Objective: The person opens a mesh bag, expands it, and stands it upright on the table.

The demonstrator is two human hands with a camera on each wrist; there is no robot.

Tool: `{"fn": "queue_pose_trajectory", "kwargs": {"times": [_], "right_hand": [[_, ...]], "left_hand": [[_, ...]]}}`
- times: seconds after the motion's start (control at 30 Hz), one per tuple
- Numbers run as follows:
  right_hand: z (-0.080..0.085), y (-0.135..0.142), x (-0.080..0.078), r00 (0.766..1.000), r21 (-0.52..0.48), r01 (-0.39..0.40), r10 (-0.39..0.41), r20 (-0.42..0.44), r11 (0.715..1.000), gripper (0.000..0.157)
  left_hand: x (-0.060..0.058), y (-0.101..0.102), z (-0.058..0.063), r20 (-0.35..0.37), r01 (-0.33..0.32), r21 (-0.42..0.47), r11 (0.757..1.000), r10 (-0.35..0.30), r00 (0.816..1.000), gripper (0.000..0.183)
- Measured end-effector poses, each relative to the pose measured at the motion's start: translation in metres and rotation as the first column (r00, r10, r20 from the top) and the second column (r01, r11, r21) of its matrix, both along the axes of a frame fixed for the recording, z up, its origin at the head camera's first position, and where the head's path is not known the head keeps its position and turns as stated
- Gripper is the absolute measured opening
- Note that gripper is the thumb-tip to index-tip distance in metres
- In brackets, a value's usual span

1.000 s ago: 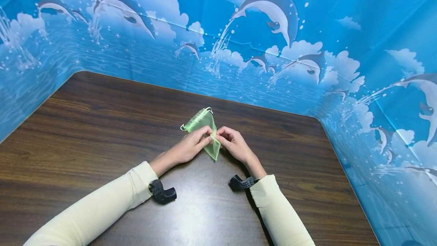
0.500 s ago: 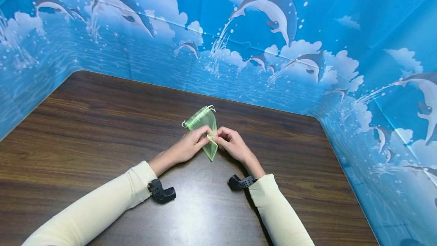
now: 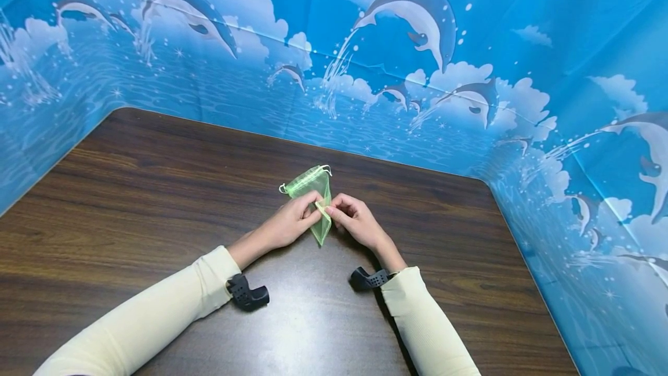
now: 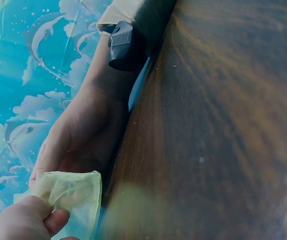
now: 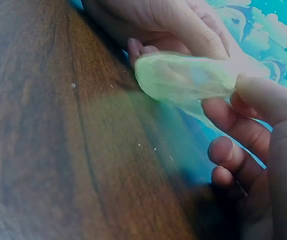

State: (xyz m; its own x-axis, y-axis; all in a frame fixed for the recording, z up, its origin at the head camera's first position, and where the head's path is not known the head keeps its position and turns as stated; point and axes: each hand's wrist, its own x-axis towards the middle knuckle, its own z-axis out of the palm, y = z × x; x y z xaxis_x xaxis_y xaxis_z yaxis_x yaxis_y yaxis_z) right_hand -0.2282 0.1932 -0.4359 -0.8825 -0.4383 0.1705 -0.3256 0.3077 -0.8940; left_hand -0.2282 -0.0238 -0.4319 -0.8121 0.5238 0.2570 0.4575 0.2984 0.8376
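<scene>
A sheer green organza drawstring bag [image 3: 310, 183] is held between both hands near the middle of the table, in the head view. Its gathered top with pale cord loops points to the far side, and a lower corner hangs toward me. My left hand [image 3: 286, 223] pinches the bag's fabric between thumb and fingers. On the other side, my right hand [image 3: 360, 220] pinches its edge with thumb and index finger. In the right wrist view the sheer fabric [image 5: 183, 77] bulges between the two hands, and the other right fingers curl loosely below it.
The dark wood-grain table [image 3: 156, 190] spreads around the hands. A blue curtain with printed dolphins [image 3: 292, 103] stands along its far and side edges. Black wrist cameras [image 3: 247, 293] sit at both cuffs of the cream sleeves [image 3: 151, 312].
The bag's lower corner has shifted slightly left and its folds have changed between the fingers. Both hands stay in nearly the same place, pinching it throughout.
</scene>
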Motion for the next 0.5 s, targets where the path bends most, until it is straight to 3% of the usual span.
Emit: {"fn": "queue_pose_trajectory", "kwargs": {"times": [0.13,0.37,0.5], "right_hand": [[0.003,-0.001,0.002,1.0,-0.033,0.004,-0.004,0.007,0.999,0.012],[0.025,-0.007,0.014,1.0,-0.103,-0.008,0.006,-0.023,0.995,0.016],[0.025,-0.008,0.014,0.998,-0.127,0.018,-0.025,-0.05,0.992,0.018]], "left_hand": [[0.001,0.0,0.0,-0.001,-0.016,0.015,1.0,0.016,1.0,0.005],[0.0,0.0,0.001,-0.004,-0.035,0.056,0.998,0.035,0.999,0.006],[0.0,0.0,0.002,0.009,-0.089,0.077,0.993,0.088,0.996,0.004]]}}
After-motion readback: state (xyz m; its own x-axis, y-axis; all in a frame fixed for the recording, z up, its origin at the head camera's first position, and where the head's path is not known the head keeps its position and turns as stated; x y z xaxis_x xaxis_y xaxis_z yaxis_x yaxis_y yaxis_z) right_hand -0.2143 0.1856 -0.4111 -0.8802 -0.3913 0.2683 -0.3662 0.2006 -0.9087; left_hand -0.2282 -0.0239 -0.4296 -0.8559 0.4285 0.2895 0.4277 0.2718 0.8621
